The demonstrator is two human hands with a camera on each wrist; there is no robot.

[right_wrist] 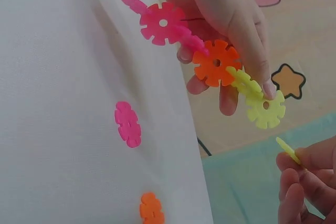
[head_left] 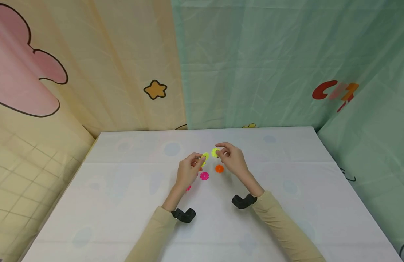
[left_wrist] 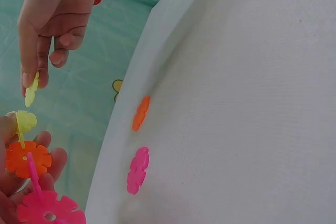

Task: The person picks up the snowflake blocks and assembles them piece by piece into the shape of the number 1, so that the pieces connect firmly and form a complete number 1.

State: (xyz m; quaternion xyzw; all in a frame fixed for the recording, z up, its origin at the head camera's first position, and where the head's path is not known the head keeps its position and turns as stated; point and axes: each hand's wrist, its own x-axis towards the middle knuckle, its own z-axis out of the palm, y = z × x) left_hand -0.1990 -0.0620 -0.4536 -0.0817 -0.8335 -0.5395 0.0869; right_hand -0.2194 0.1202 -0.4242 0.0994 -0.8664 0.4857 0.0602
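Observation:
My left hand holds a chain of slotted plastic snowflake discs, pinching it near its yellow end disc. Behind that come another yellow disc, an orange disc and several pink ones, with a pink disc toward the far end. Between the thumb and fingertips of my right hand is a single yellow snowflake disc. The right wrist view shows this loose disc nearly edge-on, a small gap away from the chain's yellow end.
On the white-covered table lie a loose pink disc and a loose orange disc, below and between the hands. Printed curtains hang behind the table's far edge. A black band with a mount is on each wrist.

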